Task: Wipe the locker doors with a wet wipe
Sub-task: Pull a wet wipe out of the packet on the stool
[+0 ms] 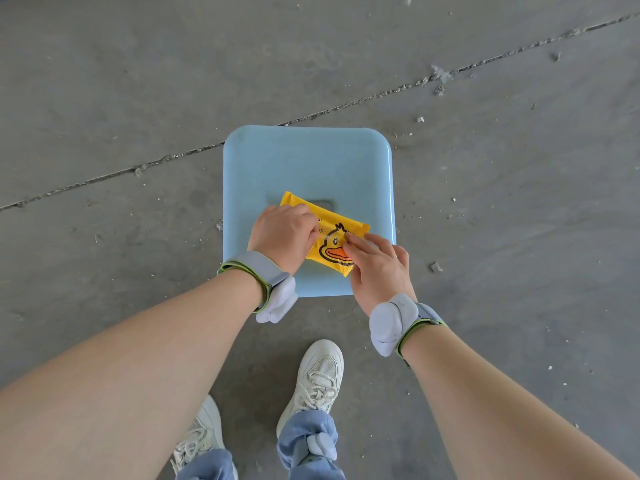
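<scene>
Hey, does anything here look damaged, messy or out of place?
The concrete floor has a crumbling joint running diagonally behind the blue stool, with loose chips scattered around. The yellow wet wipe pack lies skewed on the stool; nothing looks spilled.

Looks like a bare utility or industrial-type interior, perhaps a warehouse or an unfinished building. Shows a rough grey concrete floor (138, 81), dusty and stained, crossed by a crumbling joint line (346, 105) and strewn with grit and small rubble chips (435, 267). Holds a pale blue plastic stool (304, 161) standing directly on the concrete.
</scene>
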Available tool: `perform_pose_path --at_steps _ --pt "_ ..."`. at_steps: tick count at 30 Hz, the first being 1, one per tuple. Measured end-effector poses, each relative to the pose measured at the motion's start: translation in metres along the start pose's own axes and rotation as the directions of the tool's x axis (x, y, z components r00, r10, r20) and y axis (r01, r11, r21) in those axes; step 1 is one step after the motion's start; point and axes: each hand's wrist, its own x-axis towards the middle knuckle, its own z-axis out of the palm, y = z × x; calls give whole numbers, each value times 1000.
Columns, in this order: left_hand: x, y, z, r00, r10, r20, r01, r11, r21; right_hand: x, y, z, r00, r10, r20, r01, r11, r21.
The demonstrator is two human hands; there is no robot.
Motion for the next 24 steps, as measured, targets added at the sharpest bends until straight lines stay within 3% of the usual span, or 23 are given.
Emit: perform_pose_path --at_steps 5,9,14,17,22,24 --pt "0 3 -1 995 -95 3 95 995 -33 2 -2 -11 984 32 176 -17 996 -87" --pt "6 0 -7 949 -305 78 310 949 -53 1 -2 -14 974 36 223 -6 991 -132" --pt "0 -8 -12 935 -353 45 354 906 -232 1 -3 -14 975 37 220 -4 989 -149" --pt "-9 -12 -12 931 -366 -6 349 892 -286 1 -5 -10 985 43 167 -18 988 -151" --pt "-16 -15 -13 917 -398 33 385 859 -337 21 -17 -4 992 69 -104 -77 994 -75" --pt "-15 -15 -15 909 -415 42 401 843 -359 33 -26 -4 988 31 -148 -34 999 -21"
